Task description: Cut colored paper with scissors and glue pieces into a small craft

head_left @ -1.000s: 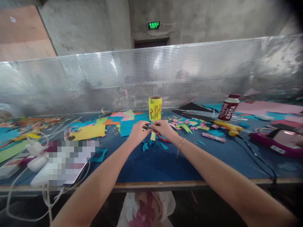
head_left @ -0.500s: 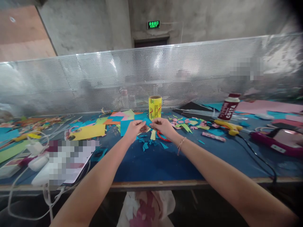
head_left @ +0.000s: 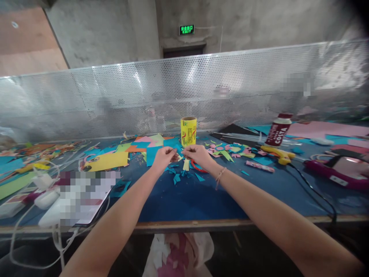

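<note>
My left hand [head_left: 165, 157] and my right hand [head_left: 198, 156] meet over the middle of the blue table [head_left: 190, 200], fingertips pinched together on a small pale paper piece [head_left: 179, 156] held between them. Below the hands lie blue paper scraps [head_left: 184, 176], a pale yellow strip [head_left: 186, 165] and red-handled scissors [head_left: 197, 166]. A yellow printed roll [head_left: 188, 131] stands upright just behind the hands.
Coloured paper sheets [head_left: 108, 160] and cuttings [head_left: 230, 151] litter the table. A Costa bottle [head_left: 278, 130], a yellow glue gun [head_left: 278, 154] with black cable, and a pink device [head_left: 337, 171] sit at right. White chargers and cables [head_left: 43, 192] lie at left. A perforated metal screen [head_left: 184, 92] backs the table.
Both hands have risen slightly off the scraps and drawn a little apart, still pinching the small piece between them.
</note>
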The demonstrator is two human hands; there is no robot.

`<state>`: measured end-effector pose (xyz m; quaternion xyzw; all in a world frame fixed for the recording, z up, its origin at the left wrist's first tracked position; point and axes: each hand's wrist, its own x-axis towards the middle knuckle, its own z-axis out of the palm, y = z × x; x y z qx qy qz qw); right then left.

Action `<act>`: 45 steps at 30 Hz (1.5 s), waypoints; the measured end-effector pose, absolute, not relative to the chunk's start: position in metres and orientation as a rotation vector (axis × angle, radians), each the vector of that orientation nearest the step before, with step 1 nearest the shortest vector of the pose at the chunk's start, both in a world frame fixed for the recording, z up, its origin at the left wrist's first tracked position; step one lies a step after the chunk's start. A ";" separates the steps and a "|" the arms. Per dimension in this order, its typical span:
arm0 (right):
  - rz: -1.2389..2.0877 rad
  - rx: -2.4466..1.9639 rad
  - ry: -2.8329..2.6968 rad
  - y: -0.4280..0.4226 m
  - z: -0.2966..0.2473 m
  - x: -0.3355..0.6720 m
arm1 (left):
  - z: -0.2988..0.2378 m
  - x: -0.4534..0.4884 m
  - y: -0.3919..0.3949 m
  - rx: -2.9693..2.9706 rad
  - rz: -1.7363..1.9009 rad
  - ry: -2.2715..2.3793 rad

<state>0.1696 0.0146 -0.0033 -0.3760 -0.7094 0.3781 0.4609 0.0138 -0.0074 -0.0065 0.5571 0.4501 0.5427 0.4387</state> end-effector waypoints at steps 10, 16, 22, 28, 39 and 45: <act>0.769 -0.980 -1.827 0.007 0.003 0.169 | 0.003 0.022 -0.018 1.346 1.349 1.033; 0.945 -0.883 -1.775 0.013 -0.005 0.169 | 0.002 0.021 -0.017 1.285 1.361 0.996; 1.283 -0.770 -1.537 0.021 -0.012 0.168 | 0.004 0.019 -0.015 1.253 1.383 1.003; 1.169 -0.765 -1.616 0.022 -0.013 0.168 | 0.004 0.017 -0.015 1.303 1.329 0.990; 0.284 -0.762 -1.930 0.013 -0.007 0.173 | -0.006 0.019 -0.012 1.232 1.291 0.972; 0.397 -0.833 -1.875 0.019 -0.013 0.170 | -0.005 0.020 -0.013 1.241 1.308 1.047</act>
